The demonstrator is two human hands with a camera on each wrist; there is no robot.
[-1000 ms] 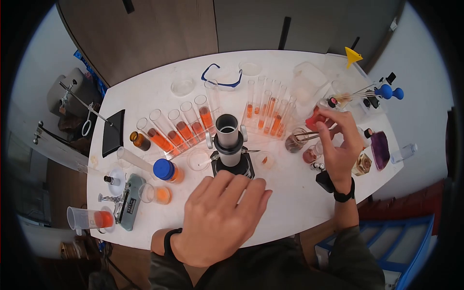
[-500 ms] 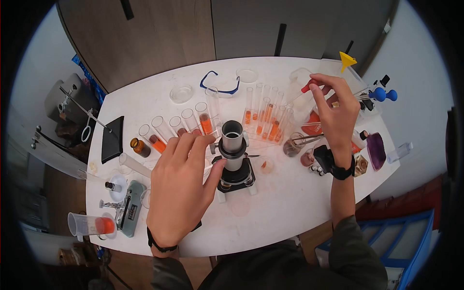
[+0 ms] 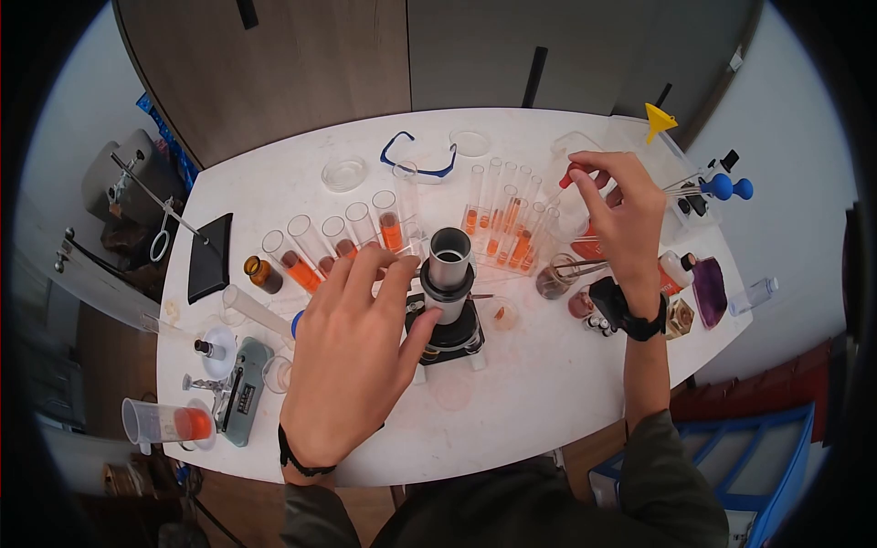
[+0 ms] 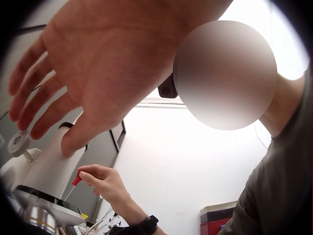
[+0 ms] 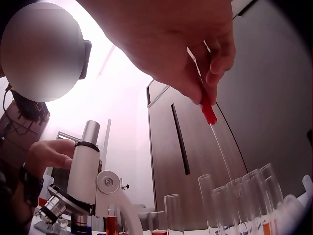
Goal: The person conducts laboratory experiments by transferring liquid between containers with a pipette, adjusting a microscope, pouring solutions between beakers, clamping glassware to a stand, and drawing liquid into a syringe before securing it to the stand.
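Observation:
My right hand [image 3: 626,210] pinches the red rubber bulb of a dropper [image 5: 209,115] between thumb and fingers. The dropper's thin glass stem points down toward the right-hand group of test tubes [image 3: 523,239], and in the right wrist view its lower end overlaps their mouths. Orange liquid stands in several of these tubes. My left hand [image 3: 352,365] is beside the white microscope [image 3: 449,306], fingers loosely extended and apart. In the left wrist view its thumb overlaps the microscope's tube [image 4: 51,171], and nothing lies in the palm.
Larger orange-filled tubes [image 3: 390,228] stand in a rack behind my left hand. A jar with metal tools [image 3: 553,279] is under my right forearm's left side. Blue-framed goggles [image 3: 429,172], a small balance [image 3: 245,393], a beaker [image 3: 151,422] and a brown bottle [image 3: 263,274] surround the work.
My right hand has raised the dropper from near the small bottles and shifted it left to the test tubes. My left hand has moved from before the microscope to its left side.

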